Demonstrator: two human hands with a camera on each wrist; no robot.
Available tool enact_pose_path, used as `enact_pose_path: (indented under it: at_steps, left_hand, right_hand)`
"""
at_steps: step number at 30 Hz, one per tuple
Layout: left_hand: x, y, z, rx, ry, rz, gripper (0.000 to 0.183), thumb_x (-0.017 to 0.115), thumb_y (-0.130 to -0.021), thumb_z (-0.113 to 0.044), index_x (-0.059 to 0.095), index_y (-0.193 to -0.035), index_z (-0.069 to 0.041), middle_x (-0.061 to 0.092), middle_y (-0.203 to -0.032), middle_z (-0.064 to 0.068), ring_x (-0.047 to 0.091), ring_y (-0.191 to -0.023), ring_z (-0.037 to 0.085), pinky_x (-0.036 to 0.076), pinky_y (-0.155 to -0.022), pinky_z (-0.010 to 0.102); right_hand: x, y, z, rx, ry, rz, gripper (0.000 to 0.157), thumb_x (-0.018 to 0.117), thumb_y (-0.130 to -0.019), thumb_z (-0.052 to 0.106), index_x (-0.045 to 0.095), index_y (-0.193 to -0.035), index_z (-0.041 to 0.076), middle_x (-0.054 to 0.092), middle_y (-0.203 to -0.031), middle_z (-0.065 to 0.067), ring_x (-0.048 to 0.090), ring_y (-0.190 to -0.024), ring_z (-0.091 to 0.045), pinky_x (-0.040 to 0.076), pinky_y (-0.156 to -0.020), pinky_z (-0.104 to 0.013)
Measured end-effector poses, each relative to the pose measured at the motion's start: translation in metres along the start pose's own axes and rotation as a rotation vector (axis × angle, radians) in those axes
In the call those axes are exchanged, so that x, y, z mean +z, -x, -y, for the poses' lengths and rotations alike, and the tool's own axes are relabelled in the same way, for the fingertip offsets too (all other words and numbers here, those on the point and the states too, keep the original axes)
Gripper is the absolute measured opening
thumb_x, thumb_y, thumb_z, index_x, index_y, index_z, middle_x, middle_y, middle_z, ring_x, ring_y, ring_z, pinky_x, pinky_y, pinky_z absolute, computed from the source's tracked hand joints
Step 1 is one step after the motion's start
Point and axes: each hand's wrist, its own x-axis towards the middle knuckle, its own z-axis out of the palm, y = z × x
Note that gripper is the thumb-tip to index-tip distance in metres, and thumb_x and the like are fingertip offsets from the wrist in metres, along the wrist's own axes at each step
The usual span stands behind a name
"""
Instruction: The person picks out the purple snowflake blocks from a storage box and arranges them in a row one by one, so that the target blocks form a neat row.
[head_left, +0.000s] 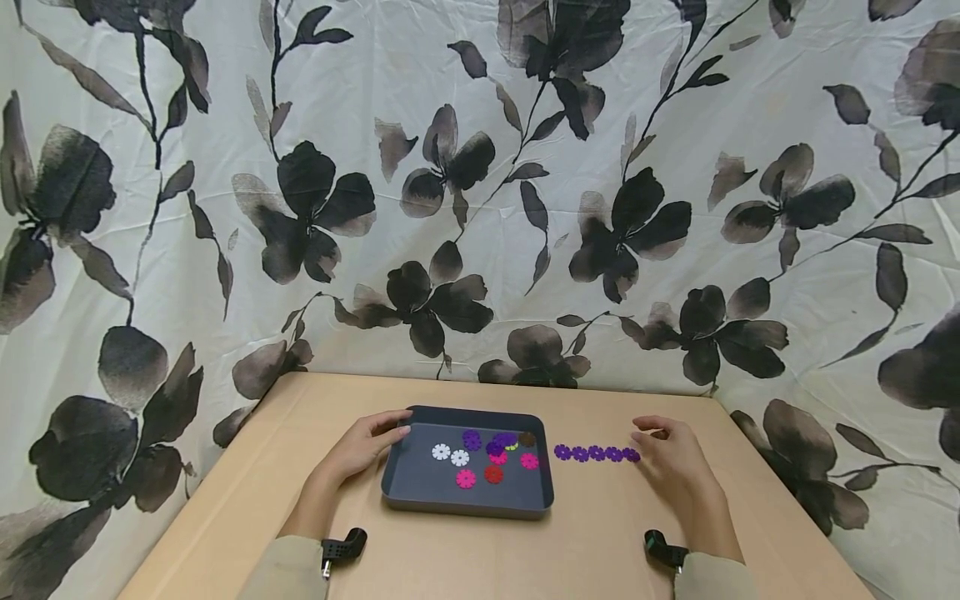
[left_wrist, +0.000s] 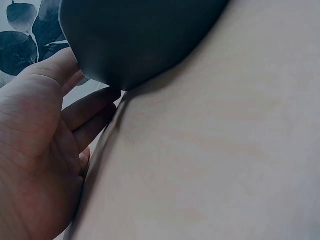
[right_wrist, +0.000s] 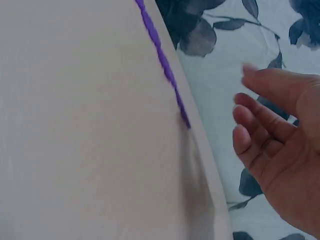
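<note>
A dark grey tray (head_left: pixel 468 500) holds several flower-shaped discs. White discs (head_left: pixel 441 452) lie left of centre, pink (head_left: pixel 466 478) and red (head_left: pixel 493 474) ones toward the front, purple discs (head_left: pixel 472 440) and a brown disc (head_left: pixel 527 439) farther back. My left hand (head_left: pixel 365 446) grips the tray's left edge near the far corner; in the left wrist view its thumb and fingers meet the tray's side (left_wrist: pixel 135 45). Right of the tray lies a row of purple flower discs (head_left: pixel 597 453). Beside its right end is my right hand (head_left: pixel 672 454), fingers loosely bent, holding nothing.
Everything rests on a light wood-coloured table (head_left: pixel 480 554). Behind it and along its sides hangs a white cloth (head_left: pixel 525 250) with dark flowers. A yellow piece (head_left: pixel 512 447) shows partly under the purple discs in the tray.
</note>
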Motion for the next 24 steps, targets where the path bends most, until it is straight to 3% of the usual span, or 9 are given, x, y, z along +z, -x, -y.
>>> enact_pose_path:
  at_steps: [4,9,18,24]
  left_hand:
    - [0.001,0.000,0.000,-0.005,0.003,0.000,0.052,0.070,-0.100,-0.038,0.062,-0.146,-0.012,0.058,-0.152,0.011,0.049,-0.146,0.033,0.037,-0.122,0.054]
    - [0.000,-0.001,-0.001,-0.004,-0.007,0.001,0.051,0.069,-0.101,-0.038,0.062,-0.145,-0.015,0.057,-0.153,0.011,0.049,-0.146,0.034,0.037,-0.122,0.054]
    - [-0.001,0.000,-0.002,-0.004,-0.013,-0.001,0.052,0.069,-0.101,-0.039,0.061,-0.146,-0.014,0.057,-0.153,0.012,0.048,-0.147,0.034,0.037,-0.122,0.055]
    - [0.000,-0.001,0.000,0.001,-0.017,-0.002,0.052,0.069,-0.101,-0.038,0.061,-0.146,-0.014,0.058,-0.152,0.012,0.049,-0.146,0.035,0.037,-0.122,0.055]
  right_hand:
    - [0.002,-0.005,0.008,-0.103,-0.021,-0.066,0.041,0.072,-0.100,0.021,0.066,-0.135,0.000,0.066,-0.131,-0.026,0.063,-0.097,-0.012,0.055,-0.075,-0.017]
    - [0.013,-0.011,0.024,-0.124,-0.099,-0.098,0.042,0.073,-0.100,0.026,0.067,-0.135,0.003,0.065,-0.134,-0.020,0.059,-0.101,-0.008,0.055,-0.077,-0.018]
    - [0.054,-0.019,0.062,-0.225,-0.126,-0.028,0.036,0.074,-0.099,0.020,0.070,-0.132,0.006,0.068,-0.131,-0.016,0.065,-0.108,-0.023,0.055,-0.087,-0.019]
    - [0.078,-0.022,0.077,-0.288,-0.106,0.001,0.032,0.077,-0.094,0.011,0.073,-0.126,0.009,0.071,-0.127,-0.015,0.069,-0.103,-0.020,0.058,-0.085,-0.021]
